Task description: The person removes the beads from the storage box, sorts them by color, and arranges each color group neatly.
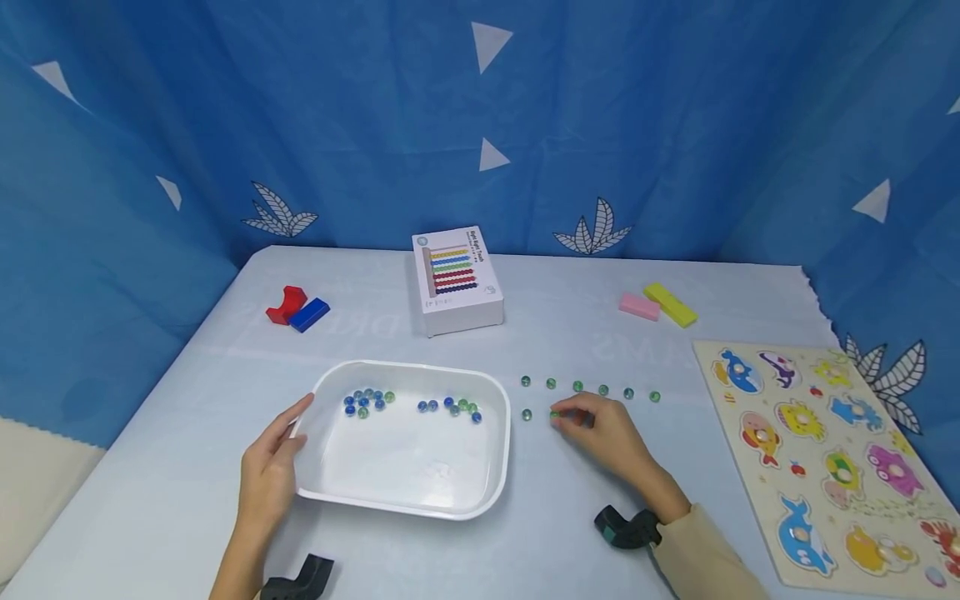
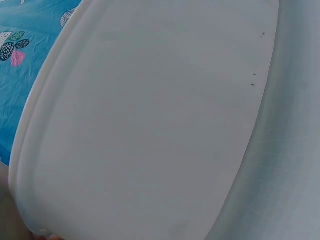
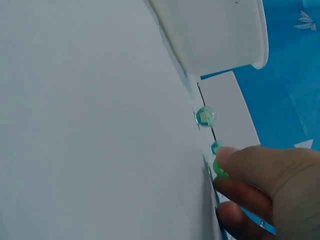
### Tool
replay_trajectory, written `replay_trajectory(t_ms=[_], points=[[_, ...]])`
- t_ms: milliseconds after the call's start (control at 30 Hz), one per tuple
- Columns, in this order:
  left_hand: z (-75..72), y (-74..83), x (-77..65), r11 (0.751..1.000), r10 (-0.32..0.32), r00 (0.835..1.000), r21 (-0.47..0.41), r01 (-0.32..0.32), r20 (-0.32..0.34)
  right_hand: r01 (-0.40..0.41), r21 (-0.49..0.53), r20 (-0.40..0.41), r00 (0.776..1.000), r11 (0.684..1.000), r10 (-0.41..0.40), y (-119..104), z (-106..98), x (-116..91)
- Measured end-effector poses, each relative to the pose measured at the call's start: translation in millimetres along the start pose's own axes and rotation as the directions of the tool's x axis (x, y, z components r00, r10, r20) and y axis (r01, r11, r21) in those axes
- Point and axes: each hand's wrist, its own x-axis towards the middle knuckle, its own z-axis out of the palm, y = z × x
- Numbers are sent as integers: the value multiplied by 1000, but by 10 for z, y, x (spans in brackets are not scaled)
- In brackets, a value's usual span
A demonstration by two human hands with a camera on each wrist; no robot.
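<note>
My right hand (image 1: 606, 433) pinches a green marble (image 3: 220, 169) between thumb and fingertips, low over the table right of a white tray (image 1: 405, 512). Left of that marble lies a single loose marble (image 1: 527, 414). Behind the hand stretches a spaced row of several green marbles (image 1: 577, 386). My left hand (image 1: 268, 479) holds the tray by its left rim. Inside the tray are two loose clusters of blue and green marbles, one cluster on the left (image 1: 365, 400) and one on the right (image 1: 452, 406). In the left wrist view the tray's outer wall (image 2: 150, 125) hides most of the hand.
A white box (image 1: 459, 283) with an abacus picture stands behind the tray. Red (image 1: 287, 306) and blue (image 1: 309, 315) blocks lie back left; pink (image 1: 640, 306) and yellow (image 1: 671, 304) blocks lie back right. An animal puzzle board (image 1: 813, 517) covers the right side.
</note>
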Motion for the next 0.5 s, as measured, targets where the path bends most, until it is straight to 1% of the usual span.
replay_trajectory(t_ms=[133, 267, 333, 367, 433, 467, 500], points=[[-20, 65, -16, 1000, 5, 1000, 10, -5, 4, 46, -31, -27, 999, 998, -46, -5, 47, 14], [-112, 322, -92, 999, 0, 1000, -47, 2, 31, 80, -54, -46, 996, 995, -82, 5, 78, 25], [-139, 416, -118, 997, 3, 999, -73, 0, 38, 81, -63, -54, 995, 995, -85, 0, 81, 24], [-142, 430, -125, 997, 6, 999, -75, -3, 39, 81, -68, -56, 995, 994, -84, -1, 83, 22], [-117, 367, -108, 998, 16, 999, -55, -15, 30, 77, -77, -59, 995, 994, -82, -7, 82, 15], [-117, 365, -109, 998, 20, 999, -60, -18, 31, 77, -81, -59, 995, 994, -82, -9, 81, 11], [-102, 322, -100, 999, 20, 999, -50, -18, 27, 76, -85, -58, 995, 993, -81, -10, 80, 7]])
